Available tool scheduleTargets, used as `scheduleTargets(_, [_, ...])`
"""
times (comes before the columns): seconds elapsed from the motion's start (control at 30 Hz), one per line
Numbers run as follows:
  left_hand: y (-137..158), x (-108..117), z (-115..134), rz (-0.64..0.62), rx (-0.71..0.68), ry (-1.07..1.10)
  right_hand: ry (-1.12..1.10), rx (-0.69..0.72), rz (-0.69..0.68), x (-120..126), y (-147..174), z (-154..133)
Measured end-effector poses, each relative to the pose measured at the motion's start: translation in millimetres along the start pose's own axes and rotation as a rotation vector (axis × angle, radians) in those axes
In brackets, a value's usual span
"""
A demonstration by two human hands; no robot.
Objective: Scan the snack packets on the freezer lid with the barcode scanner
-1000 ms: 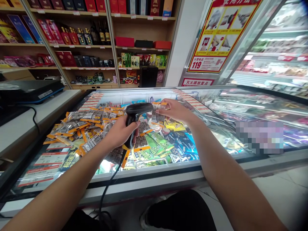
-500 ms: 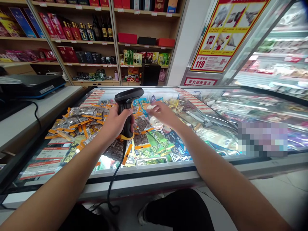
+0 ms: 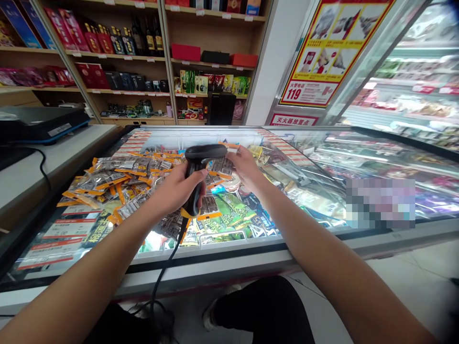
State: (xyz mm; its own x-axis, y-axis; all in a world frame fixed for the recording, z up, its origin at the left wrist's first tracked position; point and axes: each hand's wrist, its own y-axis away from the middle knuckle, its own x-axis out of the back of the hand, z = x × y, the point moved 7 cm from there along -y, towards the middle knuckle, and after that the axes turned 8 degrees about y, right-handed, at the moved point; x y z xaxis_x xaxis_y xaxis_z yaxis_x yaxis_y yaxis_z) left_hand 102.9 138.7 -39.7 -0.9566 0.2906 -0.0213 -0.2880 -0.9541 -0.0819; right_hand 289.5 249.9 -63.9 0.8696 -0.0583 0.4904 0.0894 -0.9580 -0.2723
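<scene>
My left hand [image 3: 182, 188] is wrapped round the grip of a black barcode scanner [image 3: 205, 153] with yellow trim. Its cable [image 3: 165, 267] hangs down over the freezer's front edge. Just right of the scanner's head, my right hand [image 3: 247, 167] pinches a small clear snack packet [image 3: 224, 166] with orange edges and dark print. The scanner hides part of this packet. Below both hands, a heap of similar orange-edged packets [image 3: 118, 174] lies in the open chest freezer [image 3: 229, 255]. Green packets [image 3: 229, 210] and a round tub lid [image 3: 232, 184] lie nearer my right hand.
Price labels [image 3: 53, 241] show under the glass at the left. A counter on the left bears a black flat device [image 3: 43, 122]. Shelves [image 3: 124, 52] with bottles and boxes stand behind. A sliding glass lid [image 3: 322, 177] covers the freezer's right part.
The scanner has moved right and slightly down, closer to my right hand. An orange-edged packet now shows in my right hand, which has shifted slightly. The view has turned a little.
</scene>
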Motion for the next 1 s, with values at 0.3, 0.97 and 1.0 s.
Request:
scheduleTargets(0.3, [7.7, -16.0, -9.1, -0.159, 0.08, -0.196, -0.21, -0.086, 0.116, 17.4, 3.6, -2.8])
scheduleTargets(0.97, [-8.0, 21.8, 11.0, 0.16, -0.042, 0.253, 0.708, 0.121, 0.227, 55.5, -12.4, 18.0])
scheduleTargets(1.0, [-8.9, 23.0, 9.8, 0.17, -0.04, 0.25, 0.626, 0.175, 0.159, 41.2, -9.6, 11.1])
